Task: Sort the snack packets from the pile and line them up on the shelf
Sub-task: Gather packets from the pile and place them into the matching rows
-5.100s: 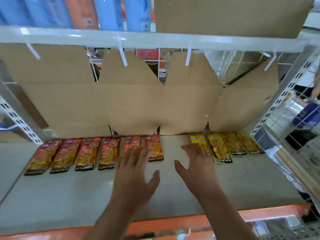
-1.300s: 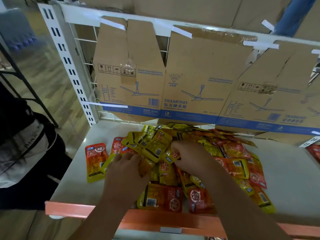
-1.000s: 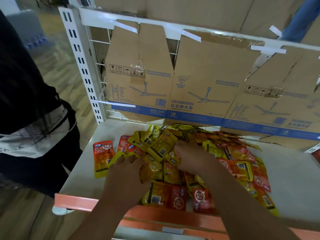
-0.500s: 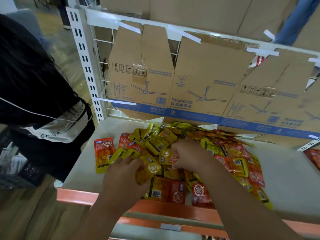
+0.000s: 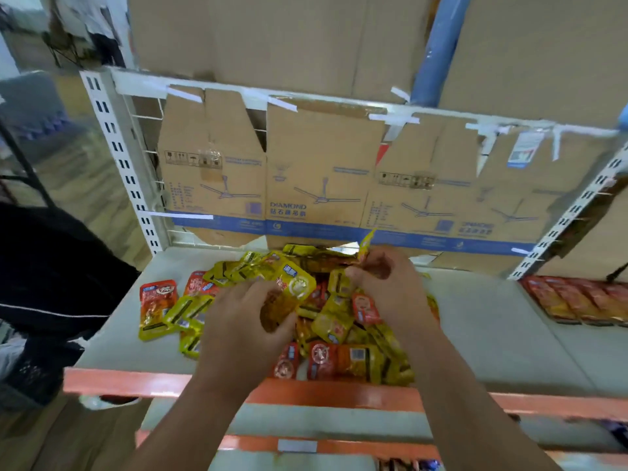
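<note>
Grey shelf board (image 5: 492,334), orange front rail (image 5: 339,390), white slotted upright (image 5: 115,158) at the left. Back wall is flattened cardboard (image 5: 323,171) with ceiling-fan print and a blue band, taped to the crossbar.

Pile of snack packets (image 5: 343,324) sits mid-shelf, from the cardboard to the front rail. It is a mix of yellow and red packets, overlapping, no order. One red packet (image 5: 158,300) lies flat at the pile's left edge, with yellow ones overlapping its right side.

Our left hand (image 5: 244,321) is over the left half of the pile, fingers curled, gripping a yellow packet (image 5: 294,283) that sticks out up and to the right of the fingers. Whether it holds more than one underneath, we can't tell.

Our right hand (image 5: 390,287) is over the back of the pile, fingers bent inward, pinching a thin packet (image 5: 366,241) whose yellow-orange end pokes up above the fingertips against the blue band. The hands are close but not touching.

Far right on the same board: a row of red packets (image 5: 577,300) lying side by side, well apart from the pile.

Another person in dark clothing (image 5: 51,266) stands at the left of the rack. The frame is motion-blurred, so the packet print is unreadable.
</note>
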### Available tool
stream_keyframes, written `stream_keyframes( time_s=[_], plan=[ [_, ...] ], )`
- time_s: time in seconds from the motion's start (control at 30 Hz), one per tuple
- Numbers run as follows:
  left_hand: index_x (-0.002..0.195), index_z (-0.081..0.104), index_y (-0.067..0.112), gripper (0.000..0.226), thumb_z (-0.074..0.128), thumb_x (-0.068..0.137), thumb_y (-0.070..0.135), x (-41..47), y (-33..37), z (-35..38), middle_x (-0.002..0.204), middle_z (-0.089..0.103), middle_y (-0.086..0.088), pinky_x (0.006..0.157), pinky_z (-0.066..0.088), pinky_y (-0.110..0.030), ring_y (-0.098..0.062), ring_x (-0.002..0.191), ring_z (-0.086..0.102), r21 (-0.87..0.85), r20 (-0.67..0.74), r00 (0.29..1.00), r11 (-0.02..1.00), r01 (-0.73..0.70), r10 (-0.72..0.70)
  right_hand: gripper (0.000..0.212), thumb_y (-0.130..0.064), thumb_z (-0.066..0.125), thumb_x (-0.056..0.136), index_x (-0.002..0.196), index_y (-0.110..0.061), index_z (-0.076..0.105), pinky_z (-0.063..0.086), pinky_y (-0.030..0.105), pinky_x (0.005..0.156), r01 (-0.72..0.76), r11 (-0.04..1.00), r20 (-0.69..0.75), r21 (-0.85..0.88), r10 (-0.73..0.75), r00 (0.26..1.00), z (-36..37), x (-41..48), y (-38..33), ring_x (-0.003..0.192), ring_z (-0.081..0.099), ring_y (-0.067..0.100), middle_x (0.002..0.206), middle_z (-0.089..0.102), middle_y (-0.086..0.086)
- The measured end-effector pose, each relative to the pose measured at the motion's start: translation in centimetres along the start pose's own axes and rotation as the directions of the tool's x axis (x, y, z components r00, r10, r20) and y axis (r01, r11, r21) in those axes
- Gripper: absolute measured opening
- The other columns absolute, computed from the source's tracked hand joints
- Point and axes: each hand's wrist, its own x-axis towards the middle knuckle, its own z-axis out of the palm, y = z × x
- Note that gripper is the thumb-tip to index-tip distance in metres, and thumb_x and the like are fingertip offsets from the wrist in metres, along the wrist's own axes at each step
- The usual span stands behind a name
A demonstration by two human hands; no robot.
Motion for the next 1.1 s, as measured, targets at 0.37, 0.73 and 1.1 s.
stream_keyframes(
  time_s=[0.37,0.73,1.1],
  plan=[
    [0.107,0.071,0.025,0.039,0.075,0.071,0.04,-2.7,20.7,8.6,0.107,0.069,0.008,0.091,0.042,-0.033,-0.018,0.101,0.057,-0.172,0.005,0.977,0.963,-0.209,0.213,0.03,-0.033,0.085,0.079,0.082,-0.029,0.055,0.05,0.034,0.073,-0.094,0.994,-0.335,-0.064,0.067,0.94,-23.1,-8.2,8.3,0.082,0.067,0.016,0.083,0.068,-0.006],
    [0.11,0.068,0.03,0.039,0.083,0.073,0.035,-4.7,37.4,16.6,0.106,0.064,0.015,0.084,0.04,-0.026,-0.014,0.099,0.053,-0.336,0.145,0.927,0.898,-0.284,0.347,0.025,-0.01,0.078,0.084,0.098,-0.015,0.058,0.047,0.011,0.054,-0.212,0.972,-0.425,-0.096,0.153,0.892,-40.8,-14.8,14.1,0.067,0.064,0.003,0.094,0.065,0.007],
    [0.109,0.069,0.033,0.043,0.088,0.071,0.042,0.2,45.4,30.3,0.103,0.063,0.014,0.078,0.041,-0.028,-0.012,0.097,0.053,-0.482,0.234,0.872,0.831,-0.279,0.429,0.03,-0.029,0.086,0.078,0.096,-0.035,0.062,0.05,0.024,0.075,-0.339,0.929,-0.605,-0.147,0.187,0.774,-50.3,-9.4,21.4,0.09,0.062,-0.001,0.098,0.067,-0.012]
  ],
)
